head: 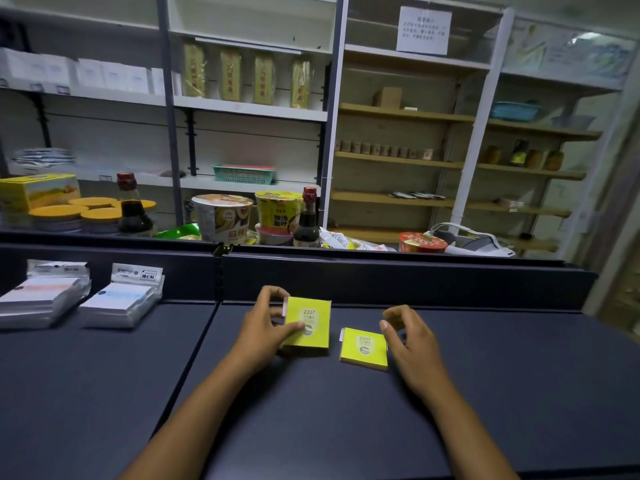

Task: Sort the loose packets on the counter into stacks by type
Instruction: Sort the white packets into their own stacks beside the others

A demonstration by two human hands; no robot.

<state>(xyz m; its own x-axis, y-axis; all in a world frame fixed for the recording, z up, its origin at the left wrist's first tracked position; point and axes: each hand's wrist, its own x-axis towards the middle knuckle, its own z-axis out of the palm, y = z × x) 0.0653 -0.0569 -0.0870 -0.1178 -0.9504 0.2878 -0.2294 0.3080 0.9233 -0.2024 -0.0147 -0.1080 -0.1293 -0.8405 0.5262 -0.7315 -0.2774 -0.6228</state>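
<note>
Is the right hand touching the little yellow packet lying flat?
Cannot tell. In the head view the right hand hovers with curled fingers right at the flat packet's right edge, but neither a gap nor contact shows plainly.

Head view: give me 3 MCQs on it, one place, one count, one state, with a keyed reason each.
1. Where do the two stacks of white packets lie on the counter?
A. far left
B. far right
C. between the hands

2. How many yellow-green packs are on the counter?
A. one
B. two
C. four

3. What is the left hand doing?
A. resting flat on the counter
B. gripping a yellow-green pack
C. holding a bottle

Key:
1 A, both white stacks sit at the left end, against the back wall.
2 B, the taller yellow-green pack is in the left hand and the lower yellow-green pack lies beside it.
3 B, thumb and fingers curl round the taller pack's edges; the right hand hovers by the lower pack with its fingers curved, gripping nothing.
</note>
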